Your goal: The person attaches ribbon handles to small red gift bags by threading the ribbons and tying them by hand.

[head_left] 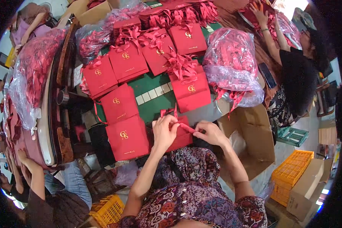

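Observation:
A red paper gift bag (181,142) lies in front of me at the table's near edge, partly behind my hands. Its red ribbon (186,127) stretches between my two hands. My left hand (165,132) pinches one part of the ribbon, thumb against fingers. On the other side, my right hand (210,133) grips the ribbon's right end between thumb and fingertips. Left of my hands lies a flat red bag (127,137) with gold print, and another bag (119,102) overlaps it from behind. Beyond my hands is a stack of red bags (192,93) with ribbons on top.
More red bags (127,60) cover the green table mat (152,81). A clear plastic sack (231,57) of red ribboned bags stands at the right. An open cardboard box (254,140) sits below it, near an orange crate (292,171). Other people work on both sides.

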